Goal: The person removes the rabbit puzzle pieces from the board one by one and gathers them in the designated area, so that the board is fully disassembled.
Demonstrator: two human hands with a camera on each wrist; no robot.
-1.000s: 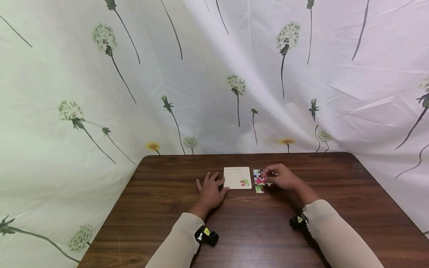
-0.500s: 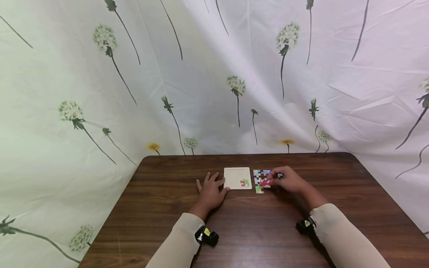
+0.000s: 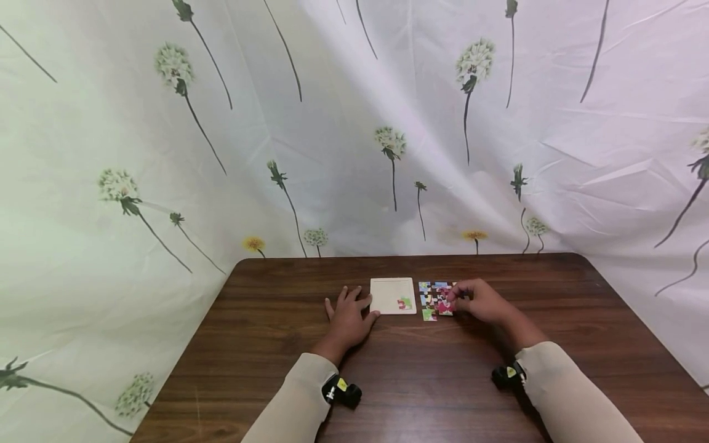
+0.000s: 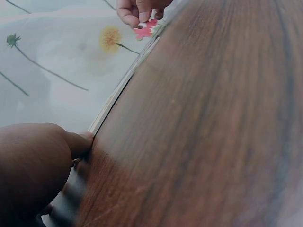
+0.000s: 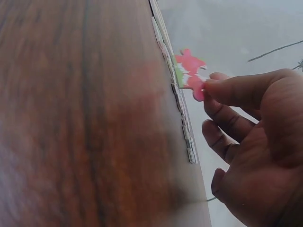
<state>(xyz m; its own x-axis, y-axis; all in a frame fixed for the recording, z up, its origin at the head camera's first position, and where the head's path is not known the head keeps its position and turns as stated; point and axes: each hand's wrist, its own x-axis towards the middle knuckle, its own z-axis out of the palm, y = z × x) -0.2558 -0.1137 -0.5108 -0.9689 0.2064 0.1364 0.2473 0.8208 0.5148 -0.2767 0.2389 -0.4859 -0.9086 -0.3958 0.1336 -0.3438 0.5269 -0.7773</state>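
A pale square puzzle tray (image 3: 390,292) lies on the table, with a pink and green section in its lower right corner. My left hand (image 3: 346,320) rests at its left edge, fingers spread, the thumb touching the near left corner. Between thumb and fingertips, my right hand (image 3: 482,301) pinches a pink puzzle piece (image 5: 190,68) with white and green patches, held up off the table in the right wrist view. Under and beside that hand lie several loose puzzle pieces (image 3: 425,300) in blue, yellow, green and pink. The fingers hide some of them.
The dark wooden table (image 3: 410,381) runs out to a back edge close behind the tray. Behind it hangs a white cloth (image 3: 343,203) printed with dandelions. Each wrist carries a black camera on a strap.
My right hand has shifted to the right and slightly nearer with the pink piece, uncovering more of the loose pieces. The left hand and the tray stay put.
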